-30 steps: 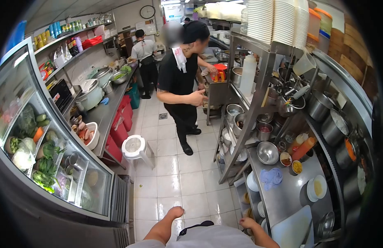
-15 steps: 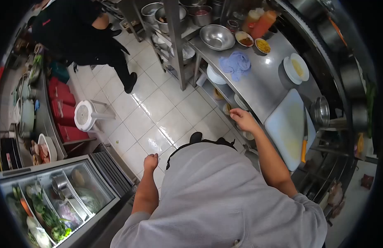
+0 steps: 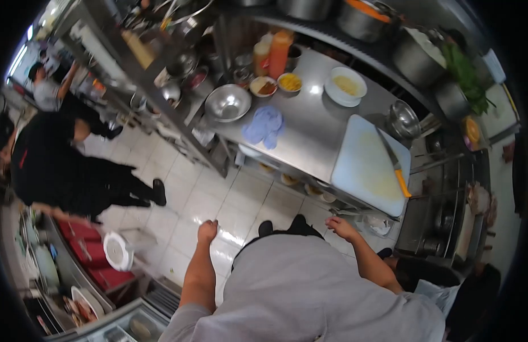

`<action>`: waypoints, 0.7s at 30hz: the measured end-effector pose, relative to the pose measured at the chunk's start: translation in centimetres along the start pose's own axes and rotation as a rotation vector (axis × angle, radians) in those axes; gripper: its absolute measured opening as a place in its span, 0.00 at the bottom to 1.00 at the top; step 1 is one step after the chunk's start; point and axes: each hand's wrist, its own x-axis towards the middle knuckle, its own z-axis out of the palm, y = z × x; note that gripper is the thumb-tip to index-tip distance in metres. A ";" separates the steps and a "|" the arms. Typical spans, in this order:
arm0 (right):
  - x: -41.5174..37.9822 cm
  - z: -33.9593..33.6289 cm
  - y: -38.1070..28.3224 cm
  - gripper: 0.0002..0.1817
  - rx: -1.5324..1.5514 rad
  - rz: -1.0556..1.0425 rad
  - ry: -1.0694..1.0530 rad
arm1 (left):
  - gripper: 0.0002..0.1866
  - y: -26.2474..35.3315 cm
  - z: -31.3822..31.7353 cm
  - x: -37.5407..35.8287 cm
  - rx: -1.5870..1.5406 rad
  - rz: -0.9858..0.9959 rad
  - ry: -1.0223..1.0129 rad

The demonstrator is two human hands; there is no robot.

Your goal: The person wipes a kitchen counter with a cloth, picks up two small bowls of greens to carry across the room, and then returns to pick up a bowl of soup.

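Observation:
My left hand (image 3: 207,231) hangs over the tiled floor in front of my body, fingers curled into a loose fist, with nothing visible in it. On the other side, my right hand (image 3: 341,227) is held below the counter edge, fingers partly bent and apart, holding nothing that I can see. Nearest to it is a white cutting board (image 3: 364,165) with yellowish stains. A knife with a yellow handle (image 3: 402,183) lies along the board's right side. Neither hand touches the board or the counter.
On the steel counter (image 3: 309,137) are a blue cloth (image 3: 265,126), a metal bowl (image 3: 228,103), a bowl of yellow food (image 3: 289,82), sauce bottles (image 3: 281,54) and stacked white plates (image 3: 345,86). A person in black (image 3: 53,165) bends at left near a white stool (image 3: 118,251). Another person crouches at lower right.
My view has swung right, toward the counter. My right hand has moved away from the counter's edge, back nearer my body. Another person has come into view at lower right.

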 end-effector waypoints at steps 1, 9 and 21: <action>-1.7 0.2 -2.9 0.24 0.122 -0.079 -0.027 | 0.29 1.3 0.0 0.5 0.016 0.016 -0.051; -11.1 4.9 -19.6 0.30 -0.039 -0.577 -0.689 | 0.31 9.3 3.8 2.1 0.093 0.292 -0.193; -5.6 8.4 -19.9 0.42 0.008 -0.418 -0.366 | 0.29 19.8 -1.5 -3.8 -1.172 -0.171 -0.280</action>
